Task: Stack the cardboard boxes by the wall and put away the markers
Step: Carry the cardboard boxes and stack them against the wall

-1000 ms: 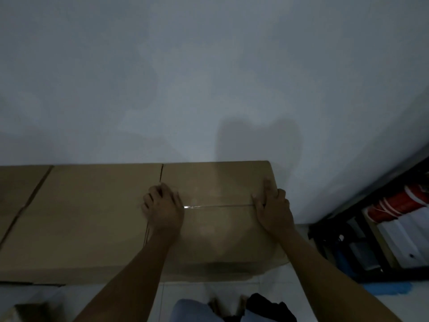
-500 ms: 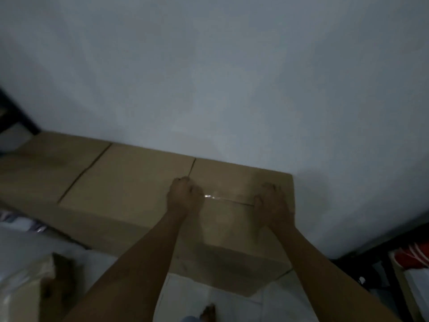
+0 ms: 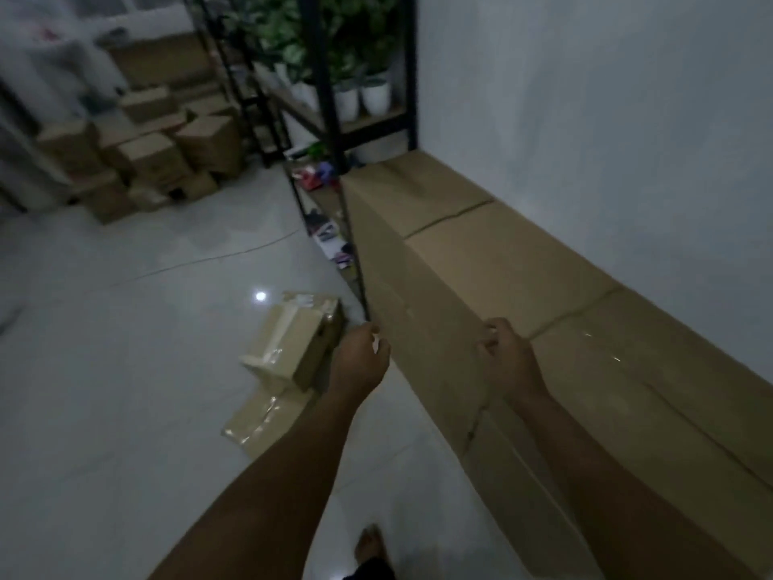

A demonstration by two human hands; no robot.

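Note:
A row of three large cardboard boxes lies along the white wall on the right: the nearest box [image 3: 652,395], the middle box [image 3: 506,265] and the far box [image 3: 418,190]. My right hand [image 3: 508,355] hovers at the front top edge where the nearest and middle boxes meet, fingers loosely curled and holding nothing. My left hand [image 3: 359,360] hangs in front of the boxes' side, above the floor, fingers loosely curled and empty. Two small taped cardboard boxes [image 3: 288,349] lie on the floor just left of my left hand. No marker is clearly recognisable.
A black metal rack [image 3: 330,119] with potted plants [image 3: 359,94] stands beyond the far box, with small colourful items [image 3: 316,177] on the floor under it. A pile of cardboard boxes [image 3: 146,161] sits at far left. My bare foot [image 3: 370,542] stands on the glossy tiled floor [image 3: 125,328].
My view has swung left from the wall toward the room. Both hands have lifted off the top of the nearest box and drawn back to its front edge.

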